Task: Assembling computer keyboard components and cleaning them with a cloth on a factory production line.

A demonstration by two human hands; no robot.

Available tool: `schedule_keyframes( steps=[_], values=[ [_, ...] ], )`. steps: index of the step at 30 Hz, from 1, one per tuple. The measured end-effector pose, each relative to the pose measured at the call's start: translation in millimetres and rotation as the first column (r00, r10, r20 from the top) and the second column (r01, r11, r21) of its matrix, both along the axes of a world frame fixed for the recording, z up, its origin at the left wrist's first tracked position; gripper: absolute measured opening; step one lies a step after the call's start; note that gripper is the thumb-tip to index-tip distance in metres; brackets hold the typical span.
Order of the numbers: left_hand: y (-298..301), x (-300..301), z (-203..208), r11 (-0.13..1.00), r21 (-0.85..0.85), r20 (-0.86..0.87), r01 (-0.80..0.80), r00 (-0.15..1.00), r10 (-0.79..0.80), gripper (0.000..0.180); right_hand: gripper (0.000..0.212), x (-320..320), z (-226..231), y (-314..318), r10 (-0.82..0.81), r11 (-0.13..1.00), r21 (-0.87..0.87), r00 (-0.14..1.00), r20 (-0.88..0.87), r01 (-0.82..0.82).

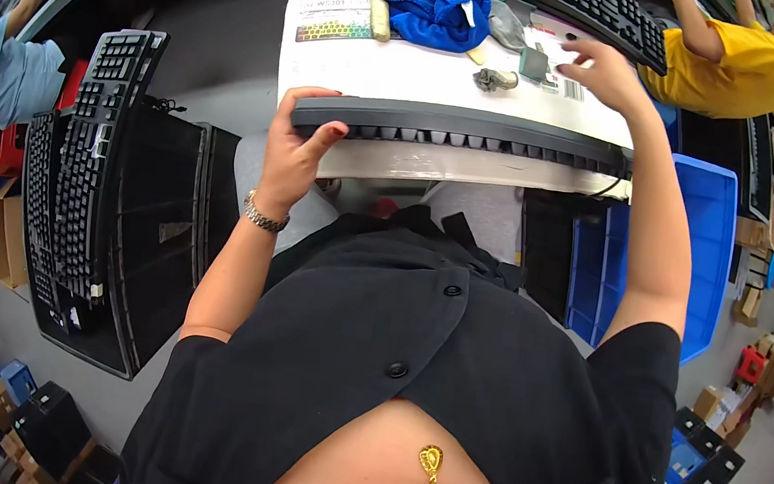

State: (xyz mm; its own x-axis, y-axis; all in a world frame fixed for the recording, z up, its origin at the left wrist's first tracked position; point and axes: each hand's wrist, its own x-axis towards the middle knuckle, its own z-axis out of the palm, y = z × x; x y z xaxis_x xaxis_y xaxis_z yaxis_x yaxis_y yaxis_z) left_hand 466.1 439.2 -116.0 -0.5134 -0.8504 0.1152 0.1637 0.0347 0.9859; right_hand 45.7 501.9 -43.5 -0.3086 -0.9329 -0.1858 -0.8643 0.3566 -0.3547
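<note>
A dark keyboard [465, 135] lies along the near edge of the white table [414, 74], its long axis running side to side across the person's front. The left hand [297, 149] clamps the keyboard's left end, thumb curled over the top and fingers tucked under the edge, wrist cocked upward with a metal bracelet [263, 216] showing. The right hand [598, 73] is well beyond the keyboard, over its right half, fingers spread and hovering open above small items on the table, the arm stretched nearly straight; it holds nothing that I can see. Beyond the keyboard, toward its middle, sits a crumpled blue cloth [436, 7], and farther still a second keyboard [567, 2]. The left hand is plainly the nearer one.
</note>
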Motion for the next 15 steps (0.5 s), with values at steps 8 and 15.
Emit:
schedule_keyframes(
  steps=[8,15],
  values=[
    [-6.8,-5.8,-6.0,0.999,0.026,-0.025,0.039,0.999,-0.038,0.036,0.056,-13.0,-47.9,-34.9,0.369,0.904,0.342,0.869,-0.329,-0.254],
    [-3.8,-3.9,-20.1,0.976,-0.214,-0.027,0.030,0.999,-0.037,0.038,0.050,44.6,11.7,-31.3,0.159,0.977,-0.167,0.973,0.165,-0.131]
  ],
)
